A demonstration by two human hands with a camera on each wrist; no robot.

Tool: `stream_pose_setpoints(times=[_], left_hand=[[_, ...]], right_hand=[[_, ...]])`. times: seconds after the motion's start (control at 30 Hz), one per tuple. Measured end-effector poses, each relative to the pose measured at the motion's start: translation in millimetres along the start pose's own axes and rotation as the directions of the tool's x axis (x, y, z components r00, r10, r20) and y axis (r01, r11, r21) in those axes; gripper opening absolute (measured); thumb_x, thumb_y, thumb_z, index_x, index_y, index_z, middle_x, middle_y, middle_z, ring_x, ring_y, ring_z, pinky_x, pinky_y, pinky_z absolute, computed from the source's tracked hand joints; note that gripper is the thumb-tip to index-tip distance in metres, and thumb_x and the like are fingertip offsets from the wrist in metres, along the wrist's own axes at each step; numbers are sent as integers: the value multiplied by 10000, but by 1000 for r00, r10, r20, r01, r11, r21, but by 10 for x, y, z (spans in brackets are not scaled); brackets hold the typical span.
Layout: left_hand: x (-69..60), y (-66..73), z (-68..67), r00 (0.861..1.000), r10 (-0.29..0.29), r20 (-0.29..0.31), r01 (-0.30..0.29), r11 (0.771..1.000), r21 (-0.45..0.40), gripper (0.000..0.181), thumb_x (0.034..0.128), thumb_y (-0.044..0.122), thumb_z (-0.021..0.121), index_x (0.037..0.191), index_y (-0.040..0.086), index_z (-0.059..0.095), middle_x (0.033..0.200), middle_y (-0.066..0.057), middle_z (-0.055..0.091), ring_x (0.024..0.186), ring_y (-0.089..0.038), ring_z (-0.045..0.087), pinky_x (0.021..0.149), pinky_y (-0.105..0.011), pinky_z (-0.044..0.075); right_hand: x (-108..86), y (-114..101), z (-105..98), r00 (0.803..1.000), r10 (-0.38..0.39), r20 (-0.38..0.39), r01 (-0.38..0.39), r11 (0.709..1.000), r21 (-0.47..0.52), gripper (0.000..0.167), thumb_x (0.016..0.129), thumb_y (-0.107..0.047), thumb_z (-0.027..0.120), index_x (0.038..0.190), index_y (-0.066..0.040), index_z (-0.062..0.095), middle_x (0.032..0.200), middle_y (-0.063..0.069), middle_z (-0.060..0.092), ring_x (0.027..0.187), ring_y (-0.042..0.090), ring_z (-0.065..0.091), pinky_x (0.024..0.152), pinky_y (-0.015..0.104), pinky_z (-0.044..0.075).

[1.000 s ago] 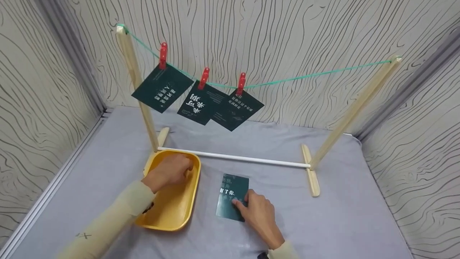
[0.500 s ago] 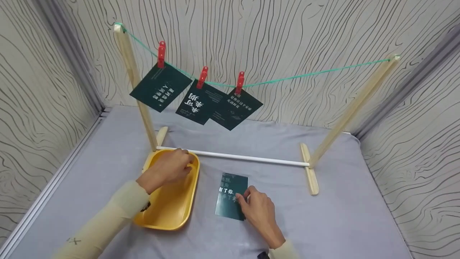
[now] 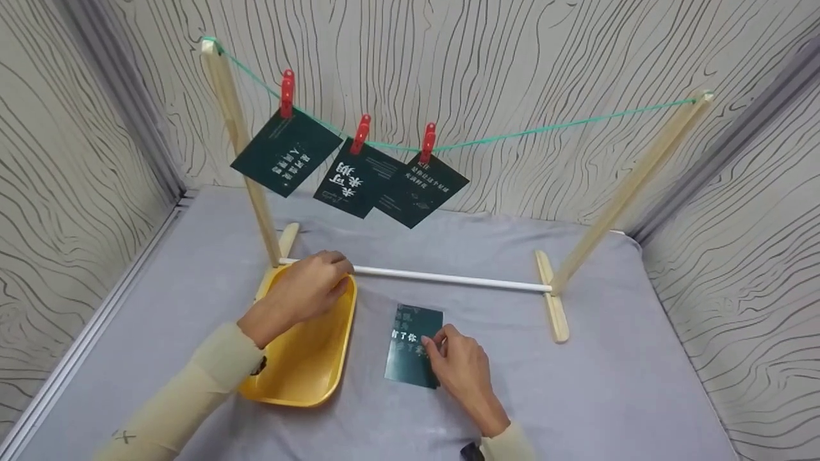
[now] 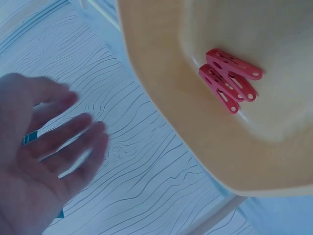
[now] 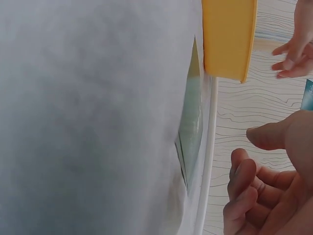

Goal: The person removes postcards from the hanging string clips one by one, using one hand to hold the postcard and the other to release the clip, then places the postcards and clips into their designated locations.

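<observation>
My left hand [image 3: 311, 288] is above the far end of the yellow tray [image 3: 307, 404], apart from it. Its fingers [image 4: 73, 137] are loosely bent in the left wrist view, and I see nothing between them. Red clothespins [image 4: 227, 81] lie close together on the tray floor. My right hand [image 3: 462, 365] hovers over the right side of a dark green printed card [image 3: 405, 365] lying on the cloth. In the right wrist view, the thumb [image 5: 269, 136] and curved fingers stand apart with nothing between them, and the card [image 5: 191, 125] lies clear of them.
Behind the tray stands a wooden frame with a left post [image 3: 234, 128], a right post [image 3: 631, 192] and a white bottom rod [image 3: 448, 279]. A green string [image 3: 544, 130] spans the posts. Three cards hang from it, including the leftmost card [image 3: 285, 153], each by a red clothespin [image 3: 287, 95].
My left hand has risen out of the tray. My right thumb and fingers have shifted slightly towards the card's right edge. The card has stayed in place.
</observation>
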State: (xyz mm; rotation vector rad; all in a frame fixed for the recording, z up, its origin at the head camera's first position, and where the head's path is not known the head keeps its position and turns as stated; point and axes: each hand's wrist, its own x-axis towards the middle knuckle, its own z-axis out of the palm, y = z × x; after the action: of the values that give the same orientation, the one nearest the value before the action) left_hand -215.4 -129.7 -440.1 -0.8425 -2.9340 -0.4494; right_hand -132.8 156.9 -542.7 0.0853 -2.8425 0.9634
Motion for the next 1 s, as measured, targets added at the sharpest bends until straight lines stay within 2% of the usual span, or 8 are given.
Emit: stream_pose_setpoints(times=[0.07,0.13,0.23,0.47,0.67,0.77,0.87,1.0], left_hand=[[-4,5,-14,995,50,-89,-48,999,18,222,1004,192,713,1198,91,755,1180,-110,760,1025,-258,717,933,-381,641],[-8,11,-26,977,118,-176,-108,992,63,214,1002,209,719,1183,100,755,1155,-95,763,1016,-246,720,926,-369,641],[-19,28,-44,923,243,-298,-206,967,151,199,987,223,742,1152,114,762,1101,-64,774,978,-220,730,891,-340,647],[-33,67,-108,727,491,-480,-371,869,326,208,958,235,776,1126,113,769,1045,-44,804,942,-200,771,874,-319,648],[27,98,-172,546,616,-567,-420,787,451,240,1026,273,665,1145,98,779,1081,-57,812,929,-206,754,845,-301,646],[62,120,-190,476,655,-587,-430,755,495,265,1038,270,626,1162,94,779,1093,-63,805,921,-206,727,809,-272,627],[96,137,-213,438,668,-601,-423,743,518,275,1042,277,612,1175,103,778,1106,-63,797,952,-221,716,801,-273,612],[156,171,-262,421,679,-601,-418,734,536,269,1038,290,620,1183,124,774,1122,-62,793,1006,-237,716,846,-297,614]], right_hand=[[30,-13,-14,1000,-6,-5,6,1000,13,222,979,-304,748,875,-118,683,580,-72,509,486,29,437,489,205,366],[64,-30,-28,1000,-10,-17,10,1000,19,224,981,-307,746,878,-117,685,583,-68,515,486,33,439,491,208,368],[107,-60,-35,1000,-14,-28,15,999,28,225,983,-310,745,889,-112,692,593,-63,535,495,34,452,493,209,380],[169,-148,2,998,-26,-59,30,997,69,186,982,-283,746,900,-124,694,675,-58,606,572,46,512,544,211,433],[250,-203,-2,986,-25,-164,46,991,129,177,970,-211,756,1064,-85,673,1001,82,692,890,208,666,749,319,566],[295,-208,-18,981,2,-194,34,982,185,264,966,-179,758,1156,-29,652,1123,147,695,1004,294,685,830,426,604],[348,-218,-36,981,14,-191,34,969,245,346,970,-180,756,1229,8,626,1202,167,695,1101,336,685,914,491,602],[423,-254,-87,986,24,-167,30,949,312,392,969,-200,762,1276,-12,605,1265,159,695,1181,322,680,967,473,601]])
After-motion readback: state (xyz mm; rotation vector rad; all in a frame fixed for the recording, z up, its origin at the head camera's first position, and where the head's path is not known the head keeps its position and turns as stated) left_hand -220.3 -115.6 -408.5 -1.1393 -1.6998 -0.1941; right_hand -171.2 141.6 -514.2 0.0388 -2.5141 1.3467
